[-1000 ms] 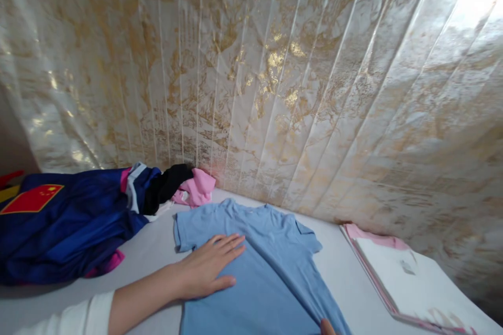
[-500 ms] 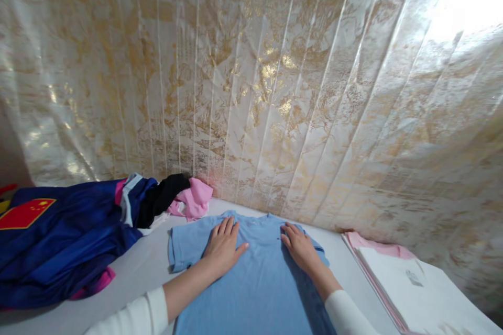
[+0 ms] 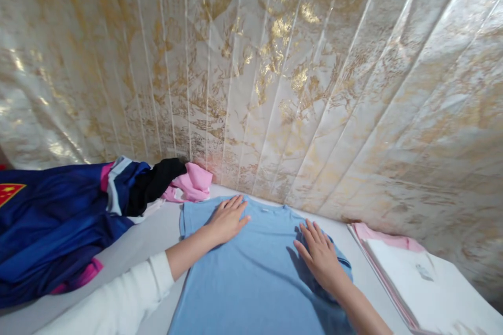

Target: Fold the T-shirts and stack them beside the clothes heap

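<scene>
A light blue T-shirt [image 3: 251, 277] lies spread on the white surface, its neckline toward the wall and its lower part running out of view at the bottom. My left hand [image 3: 228, 220] rests open on the shirt near the left shoulder, fingers stretched toward the collar. Over the right side of the shirt is my right hand [image 3: 320, 254], open with fingers spread; a shadow lies beneath it, and I cannot tell whether it touches the cloth. The shirt's right sleeve is partly hidden behind that hand and looks bunched.
To the left is a heap of clothes: a dark blue garment [image 3: 58, 225] with a red patch, a black cloth [image 3: 155, 186] and a pink cloth [image 3: 194, 182]. A stack of folded white and pink clothes [image 3: 436, 282] lies at right. A gold-patterned wall covering [image 3: 251, 73] rises behind.
My right hand has moved right and lifted somewhat, its fingers more spread. My left hand stays near the left shoulder. The shirt's right side has shifted outward, and the view has tilted slightly.
</scene>
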### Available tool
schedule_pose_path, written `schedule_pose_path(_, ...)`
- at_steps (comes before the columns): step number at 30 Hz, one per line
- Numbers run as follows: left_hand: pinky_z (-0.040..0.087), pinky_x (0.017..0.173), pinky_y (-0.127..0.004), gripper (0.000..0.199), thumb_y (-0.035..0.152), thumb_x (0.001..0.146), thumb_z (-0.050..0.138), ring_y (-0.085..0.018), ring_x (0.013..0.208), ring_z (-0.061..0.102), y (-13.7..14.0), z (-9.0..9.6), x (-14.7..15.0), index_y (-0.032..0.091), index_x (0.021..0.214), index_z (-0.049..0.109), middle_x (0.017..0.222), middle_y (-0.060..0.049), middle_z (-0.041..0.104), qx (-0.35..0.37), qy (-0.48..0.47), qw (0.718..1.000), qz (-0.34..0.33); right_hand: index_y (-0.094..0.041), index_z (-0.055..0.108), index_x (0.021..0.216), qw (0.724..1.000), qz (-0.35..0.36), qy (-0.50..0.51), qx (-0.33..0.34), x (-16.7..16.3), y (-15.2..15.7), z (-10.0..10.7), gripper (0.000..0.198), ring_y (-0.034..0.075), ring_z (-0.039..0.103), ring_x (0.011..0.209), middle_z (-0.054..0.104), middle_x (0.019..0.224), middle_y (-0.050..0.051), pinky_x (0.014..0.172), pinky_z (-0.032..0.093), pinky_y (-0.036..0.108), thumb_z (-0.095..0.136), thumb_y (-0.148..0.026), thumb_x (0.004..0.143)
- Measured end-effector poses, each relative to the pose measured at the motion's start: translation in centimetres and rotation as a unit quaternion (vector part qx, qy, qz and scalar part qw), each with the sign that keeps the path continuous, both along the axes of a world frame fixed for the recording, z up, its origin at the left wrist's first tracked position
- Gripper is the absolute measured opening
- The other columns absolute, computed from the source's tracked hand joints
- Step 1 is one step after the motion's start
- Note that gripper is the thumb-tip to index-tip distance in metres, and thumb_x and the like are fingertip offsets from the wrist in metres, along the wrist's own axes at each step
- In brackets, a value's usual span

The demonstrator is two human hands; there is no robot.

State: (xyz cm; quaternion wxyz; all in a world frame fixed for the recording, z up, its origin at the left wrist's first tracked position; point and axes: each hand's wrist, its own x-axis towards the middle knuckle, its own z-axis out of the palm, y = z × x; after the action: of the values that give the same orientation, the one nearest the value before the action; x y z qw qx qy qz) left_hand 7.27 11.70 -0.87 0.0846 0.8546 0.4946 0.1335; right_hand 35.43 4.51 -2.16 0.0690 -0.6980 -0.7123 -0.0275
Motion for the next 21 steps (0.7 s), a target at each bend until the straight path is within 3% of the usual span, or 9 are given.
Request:
schedule_pose_path(2, 0.017, 0.113, -0.042, 0.052, 0.037, 0.099, 0.033, -0.025, 0.144, 0.020, -0.6, -0.2, 0.9, 0.012, 0.144, 0.038, 0.154, -0.016, 0.026, 0.003, -0.002, 1.000, -0.009, -0.018, 0.047, 0.139, 0.996, 0.080, 0.025, 0.002, -0.6, 0.7, 0.8, 0.055, 0.024, 0.019, 0.144, 0.031, 0.154, 0.009, 0.113, 0.026, 0.044, 0.033, -0.047, 0.095)
schedule_pose_path(4, 0.017, 0.113, -0.043, 0.052, 0.037, 0.098, 0.035, -0.025, 0.144, 0.019, -1.0, -0.4, 1.7, 0.013, 0.144, 0.037, 0.154, -0.015, 0.026, 0.004, -0.004, 1.000, -0.027, -0.022, 0.049, 0.137, 0.992, 0.115, 0.044, -0.022, -1.0, 1.9, 1.2, 0.050, 0.021, 0.026, 0.142, 0.035, 0.152, 0.006, 0.112, 0.029, 0.040, 0.029, -0.044, 0.097)
schedule_pose_path(8, 0.017, 0.114, -0.041, 0.054, 0.042, 0.097, 0.041, -0.022, 0.143, 0.021, -0.1, -0.2, 2.0, 0.017, 0.145, 0.036, 0.154, -0.011, 0.027, 0.002, -0.010, 0.996, -0.085, -0.026, 0.039, 0.144, 0.997, 0.052, 0.012, -0.049, -0.8, 4.1, 1.0, 0.050, 0.018, 0.027, 0.142, 0.032, 0.154, 0.003, 0.114, 0.024, 0.042, 0.027, -0.040, 0.097)
schedule_pose_path(13, 0.024, 0.113, -0.035, 0.047, 0.034, 0.098, 0.040, -0.018, 0.140, 0.030, 0.8, 1.0, 0.5, 0.019, 0.142, 0.041, 0.151, -0.007, 0.036, -0.005, -0.031, 0.992, -0.121, -0.021, 0.033, 0.147, 0.999, 0.001, -0.009, -0.039, 0.2, 4.0, -0.1, 0.057, 0.021, 0.021, 0.144, 0.028, 0.156, 0.005, 0.115, 0.018, 0.045, 0.029, -0.045, 0.096)
schedule_pose_path(16, 0.024, 0.114, -0.040, 0.045, 0.026, 0.097, 0.041, -0.019, 0.140, 0.030, -2.5, 1.6, -1.4, 0.022, 0.142, 0.041, 0.152, -0.006, 0.034, -0.015, -0.049, 0.992, -0.118, -0.019, 0.033, 0.147, 0.999, -0.025, -0.015, -0.034, 0.7, 3.5, -0.2, 0.058, 0.022, 0.021, 0.144, 0.028, 0.156, 0.007, 0.115, 0.017, 0.046, 0.029, -0.046, 0.096)
schedule_pose_path(19, 0.024, 0.114, -0.041, 0.045, 0.025, 0.096, 0.045, -0.021, 0.140, 0.030, -8.3, 1.9, -4.3, 0.025, 0.141, 0.044, 0.153, -0.005, 0.033, -0.038, -0.066, 0.987, -0.144, -0.015, 0.033, 0.147, 0.998, -0.044, -0.020, -0.039, 0.4, 2.1, -0.3, 0.059, 0.025, 0.020, 0.144, 0.027, 0.155, 0.011, 0.114, 0.019, 0.049, 0.030, -0.044, 0.095)
schedule_pose_path(21, 0.023, 0.115, -0.042, 0.046, 0.030, 0.095, 0.049, -0.023, 0.140, 0.029, -12.0, 2.0, -6.5, 0.026, 0.140, 0.045, 0.153, -0.005, 0.032, -0.055, -0.068, 0.983, -0.159, -0.014, 0.032, 0.146, 0.999, -0.012, -0.012, -0.030, -0.8, -0.1, -0.1, 0.061, 0.027, 0.018, 0.144, 0.028, 0.155, 0.013, 0.114, 0.019, 0.050, 0.033, -0.044, 0.094)
